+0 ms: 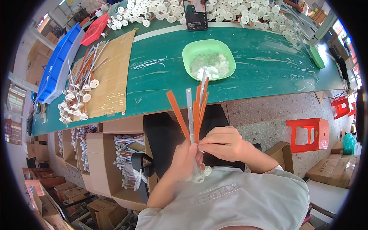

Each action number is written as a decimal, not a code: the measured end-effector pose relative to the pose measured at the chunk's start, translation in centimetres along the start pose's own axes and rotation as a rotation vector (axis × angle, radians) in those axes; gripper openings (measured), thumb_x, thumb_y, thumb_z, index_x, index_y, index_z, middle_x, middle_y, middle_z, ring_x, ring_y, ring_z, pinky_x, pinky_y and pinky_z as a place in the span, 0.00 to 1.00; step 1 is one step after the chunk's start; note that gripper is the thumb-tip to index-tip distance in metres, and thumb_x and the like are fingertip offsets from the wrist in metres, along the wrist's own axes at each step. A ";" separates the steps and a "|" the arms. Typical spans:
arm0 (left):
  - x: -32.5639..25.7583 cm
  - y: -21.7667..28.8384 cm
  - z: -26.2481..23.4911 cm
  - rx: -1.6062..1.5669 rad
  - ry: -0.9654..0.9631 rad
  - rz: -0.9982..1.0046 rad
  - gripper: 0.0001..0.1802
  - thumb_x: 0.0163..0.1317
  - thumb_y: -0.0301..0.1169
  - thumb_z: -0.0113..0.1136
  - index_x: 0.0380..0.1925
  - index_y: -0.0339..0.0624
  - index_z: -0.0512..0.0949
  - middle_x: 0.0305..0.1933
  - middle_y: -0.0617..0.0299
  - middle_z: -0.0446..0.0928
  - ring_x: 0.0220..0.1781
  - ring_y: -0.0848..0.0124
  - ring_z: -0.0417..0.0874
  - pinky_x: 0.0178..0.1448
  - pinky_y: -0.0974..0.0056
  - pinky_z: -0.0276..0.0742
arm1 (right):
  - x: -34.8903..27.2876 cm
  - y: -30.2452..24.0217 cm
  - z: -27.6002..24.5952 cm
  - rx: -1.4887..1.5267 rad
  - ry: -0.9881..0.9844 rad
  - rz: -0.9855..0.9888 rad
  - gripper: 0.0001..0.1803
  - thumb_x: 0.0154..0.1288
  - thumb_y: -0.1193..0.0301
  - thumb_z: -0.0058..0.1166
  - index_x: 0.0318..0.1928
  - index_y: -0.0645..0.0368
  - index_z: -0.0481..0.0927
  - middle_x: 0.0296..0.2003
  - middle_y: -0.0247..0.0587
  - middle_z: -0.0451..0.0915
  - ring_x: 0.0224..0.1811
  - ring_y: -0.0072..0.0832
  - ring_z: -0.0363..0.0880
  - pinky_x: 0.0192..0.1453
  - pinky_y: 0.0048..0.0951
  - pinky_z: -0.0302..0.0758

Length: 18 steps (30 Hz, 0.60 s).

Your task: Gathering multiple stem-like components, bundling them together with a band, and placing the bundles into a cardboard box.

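Observation:
In front of my body, my left hand (pixel 184 159) is closed round a bundle of LED strips (pixel 190 111). Some strips are orange and others pale grey with small dots. They fan out upward, while their round white end caps (pixel 202 174) hang below my fist. My right hand (pixel 222 143) meets the bundle from the right, thumb and fingers pinched together at its middle. A short white end, apparently a thin tie, shows beneath those fingertips; the rest is hidden. Several thin white ties (pixel 149 63) lie on the green table (pixel 161 88).
A light green bowl (pixel 186 57) with whitish material and an upright phone (pixel 196 17) stand on the table. More strips (pixel 82 84) lie on cardboard (pixel 115 73) beside a blue tray (pixel 57 69). White discs (pixel 145 23) line the back. Cartons (pixel 99 161) and a red stool (pixel 320 134) flank me.

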<state>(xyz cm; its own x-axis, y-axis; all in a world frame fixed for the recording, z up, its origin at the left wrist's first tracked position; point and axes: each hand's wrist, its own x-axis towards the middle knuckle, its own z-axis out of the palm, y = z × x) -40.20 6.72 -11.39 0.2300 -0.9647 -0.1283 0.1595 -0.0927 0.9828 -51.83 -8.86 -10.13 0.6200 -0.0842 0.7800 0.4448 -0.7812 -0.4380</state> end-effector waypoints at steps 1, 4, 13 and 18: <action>-0.1 0.1 0.0 -0.002 -0.002 0.006 0.17 0.77 0.35 0.31 0.44 0.34 0.67 0.25 0.63 0.68 0.25 0.75 0.74 0.28 0.67 0.77 | 0.0 0.0 -0.2 -0.005 -0.028 -0.015 0.09 0.45 0.81 0.65 0.32 0.64 0.84 0.31 0.42 0.83 0.27 0.33 0.82 0.25 0.27 0.78; -0.2 0.3 0.0 0.035 -0.030 -0.016 0.16 0.77 0.35 0.32 0.44 0.34 0.68 0.25 0.62 0.69 0.25 0.75 0.75 0.28 0.67 0.78 | -0.6 0.3 -0.4 0.020 -0.092 0.019 0.10 0.46 0.80 0.66 0.33 0.64 0.82 0.31 0.41 0.83 0.25 0.32 0.82 0.24 0.28 0.78; 0.5 -0.3 0.2 0.183 0.124 0.053 0.15 0.74 0.34 0.36 0.46 0.33 0.69 0.19 0.59 0.74 0.19 0.69 0.79 0.27 0.66 0.74 | -1.0 -1.1 1.6 -0.336 -0.201 0.097 0.10 0.47 0.79 0.61 0.33 0.66 0.76 0.28 0.40 0.79 0.21 0.29 0.79 0.20 0.28 0.76; 0.4 0.3 0.7 0.172 0.197 0.019 0.16 0.74 0.34 0.37 0.44 0.32 0.70 0.23 0.53 0.77 0.24 0.62 0.82 0.30 0.62 0.76 | -1.4 -0.2 2.7 -0.358 -0.231 0.042 0.07 0.49 0.79 0.58 0.30 0.64 0.75 0.23 0.38 0.77 0.19 0.28 0.78 0.20 0.27 0.75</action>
<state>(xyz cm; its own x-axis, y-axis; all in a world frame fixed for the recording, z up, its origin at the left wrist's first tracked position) -40.71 6.13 -11.06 0.4169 -0.9015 -0.1166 -0.0086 -0.1321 0.9912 -50.99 -6.94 -12.34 0.7796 -0.0113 0.6262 0.1890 -0.9489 -0.2525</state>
